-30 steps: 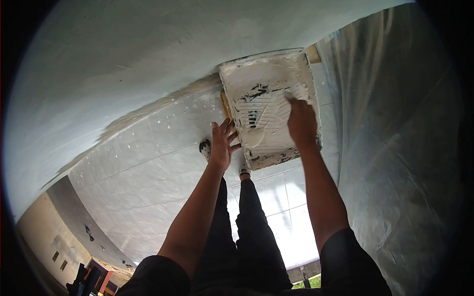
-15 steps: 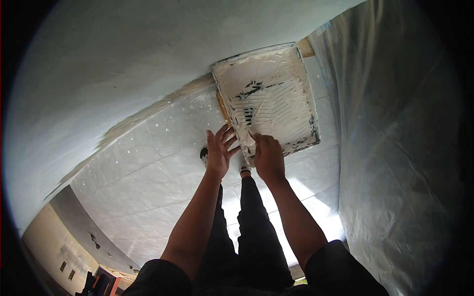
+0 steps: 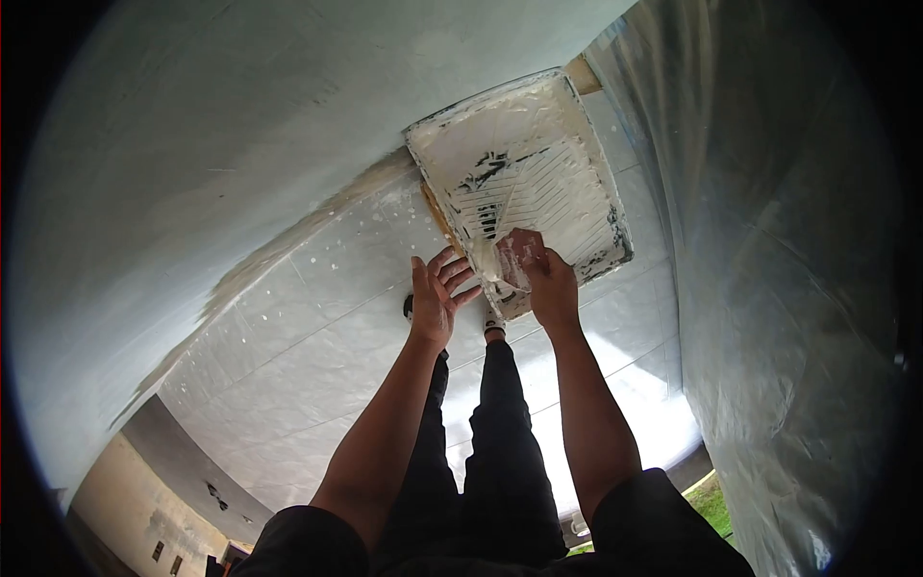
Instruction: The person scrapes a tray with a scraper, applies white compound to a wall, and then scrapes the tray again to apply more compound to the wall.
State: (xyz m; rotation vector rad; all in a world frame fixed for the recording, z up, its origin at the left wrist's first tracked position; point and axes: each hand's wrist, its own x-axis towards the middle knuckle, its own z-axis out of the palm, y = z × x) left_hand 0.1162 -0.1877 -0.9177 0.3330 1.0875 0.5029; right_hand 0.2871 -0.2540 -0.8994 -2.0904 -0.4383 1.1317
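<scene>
Below the head camera, a tray point(image 3: 524, 173) coated in white compound sat on the tiled floor point(image 3: 317, 317), tucked against the foot of the wall point(image 3: 212, 125), with plastic sheeting point(image 3: 769, 288) hanging along its right side. The right hand point(image 3: 553, 288) was closed on a small flat scraper point(image 3: 519, 258), whose blade was lifted at the tray's near edge and carried a smear of white on its face. The left hand point(image 3: 435, 298) hovered just beside the tray's near left corner, fingers spread and empty, touching nothing that could be made out. The hands were close but apart. Two feet stood just short of the tray, partly hidden by the arms.

Judging from this single view, loading the blade looked like the step in hand. Doing it well seemed to call for keeping the blade level so the compound would not slide off, wiping surplus back on the tray's rim, and lifting over the tray rather than over bare tiles, already spotted white. The free hand could have steadied the tray's corner, since a light tray might skid.
</scene>
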